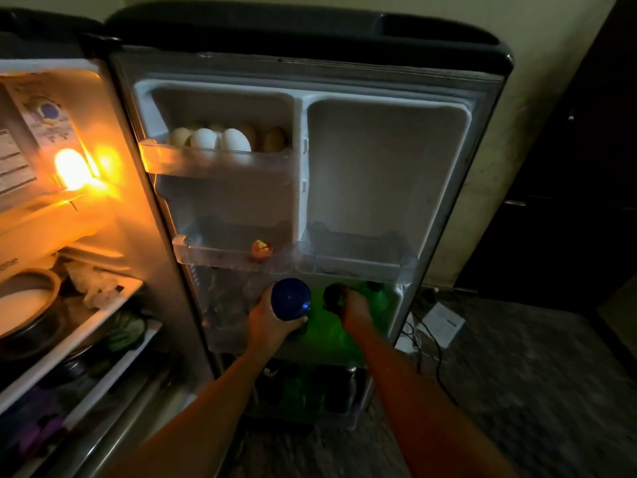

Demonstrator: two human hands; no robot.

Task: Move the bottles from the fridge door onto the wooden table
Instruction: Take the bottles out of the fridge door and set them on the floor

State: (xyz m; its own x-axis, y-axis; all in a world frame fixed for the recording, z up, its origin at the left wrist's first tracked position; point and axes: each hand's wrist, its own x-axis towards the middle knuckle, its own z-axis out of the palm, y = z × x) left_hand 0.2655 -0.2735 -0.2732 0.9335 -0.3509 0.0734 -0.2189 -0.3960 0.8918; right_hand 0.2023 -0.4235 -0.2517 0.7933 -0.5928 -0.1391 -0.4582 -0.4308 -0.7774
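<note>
The fridge door point(386, 167) stands open in front of me. In its lower rack, my left hand point(267, 322) is wrapped around a bottle with a blue cap point(290, 298). My right hand point(355, 310) grips the neck of a green bottle with a dark cap point(333, 295). A second green bottle point(374, 291) stands behind it at the right end of the rack. More green and dark bottles point(303, 388) sit in the bottom rack, dim and partly hidden by my arms. The wooden table is out of view.
Eggs point(220, 138) fill the top left door shelf. A small orange item point(262, 250) lies in the middle shelf. The lit fridge interior point(69, 236) at left holds a pot point(27, 305) and vegetables. Cables and a paper point(441, 324) lie on the floor at right.
</note>
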